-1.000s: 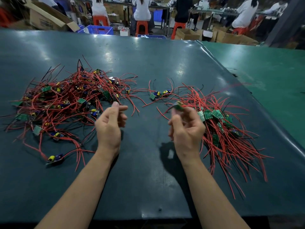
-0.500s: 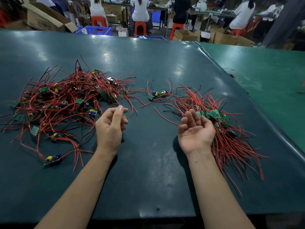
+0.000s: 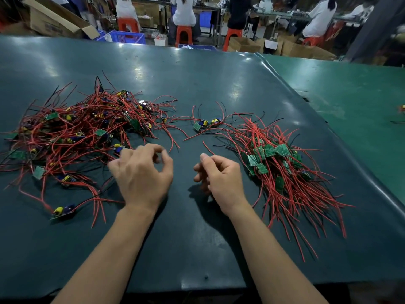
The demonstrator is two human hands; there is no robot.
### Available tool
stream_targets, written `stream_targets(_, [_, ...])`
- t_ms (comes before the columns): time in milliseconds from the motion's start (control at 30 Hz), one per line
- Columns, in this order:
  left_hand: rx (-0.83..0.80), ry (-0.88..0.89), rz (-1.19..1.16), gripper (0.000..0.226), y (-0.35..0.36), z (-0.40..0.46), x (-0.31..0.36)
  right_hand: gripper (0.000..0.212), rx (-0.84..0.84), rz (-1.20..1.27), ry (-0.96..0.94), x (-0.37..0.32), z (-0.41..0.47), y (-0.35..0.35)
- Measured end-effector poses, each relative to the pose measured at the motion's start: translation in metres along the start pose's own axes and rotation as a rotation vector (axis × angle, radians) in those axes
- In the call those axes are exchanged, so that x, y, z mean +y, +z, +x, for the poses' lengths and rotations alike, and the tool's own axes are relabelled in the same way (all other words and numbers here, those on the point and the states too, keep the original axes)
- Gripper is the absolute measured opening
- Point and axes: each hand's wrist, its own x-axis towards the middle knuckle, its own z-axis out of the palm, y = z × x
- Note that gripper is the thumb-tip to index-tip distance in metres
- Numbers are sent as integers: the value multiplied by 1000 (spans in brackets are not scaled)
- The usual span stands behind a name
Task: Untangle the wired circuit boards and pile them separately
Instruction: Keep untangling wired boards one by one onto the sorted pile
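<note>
tangled heap: a loose knot of wired circuit boards (image 3: 83, 132) fills the left-centre of the frame — red and black leads crossing every way, small green boards and yellow-blue parts scattered through it.
stray board: one board with a yellow part (image 3: 63, 210) lies at the heap's lower edge, lower left, its red leads trailing right.
left hand: the left hand (image 3: 142, 176) hangs back-up at mid-frame just beside the heap's right fringe; fingers loosely curled and spread apart, thumb and forefinger near each other but nothing seen between them. whether the fingertips touch any wire cannot be told.
mat: a dark green mat (image 3: 197, 249) covers the table under everything.
small group: a few boards (image 3: 206, 123) lie between the two piles, above the hands, with leads arcing out to both sides.
right hand: the right hand (image 3: 219, 176) hovers right of centre, apart from the left hand — fingers curled inward, thumb up, holding nothing visible.
sorted pile: the untangled boards (image 3: 278, 170) sit right of centre, just beside the right hand; green boards bunched at the top, red leads combed toward the lower right.
background: cardboard boxes, orange stools and seated people across the top of the frame.
</note>
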Motion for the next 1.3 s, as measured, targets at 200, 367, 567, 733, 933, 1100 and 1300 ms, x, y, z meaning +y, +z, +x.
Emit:
stream_targets(200, [-274, -440, 378, 52, -4, 10, -17, 36, 187, 35, -25, 0, 9, -11])
stream_targets(367, [-321, -491, 348, 49, -5, 9, -18, 37, 152, -80, -51, 6, 8, -7])
stream_targets(567, [-233, -460, 275, 38, -11, 15, -29, 36, 145, -70, -40, 5, 7, -9])
stream_targets(733, [-219, -449, 291, 28, -12, 16, -31, 36, 140, -83, -42, 7, 7, -9])
stream_targets(933, [51, -57, 46, 13, -10, 10, -17, 34, 130, -149, -84, 13, 9, -11])
stream_targets(1100, [101, 454, -273, 8, -5, 0, 5, 53, -105, -373, -169, 15, 11, -11])
stream_targets(1300, [9, 708, -336, 7, 3, -12, 19, 20, -51, -458, -302, 12, 9, -12])
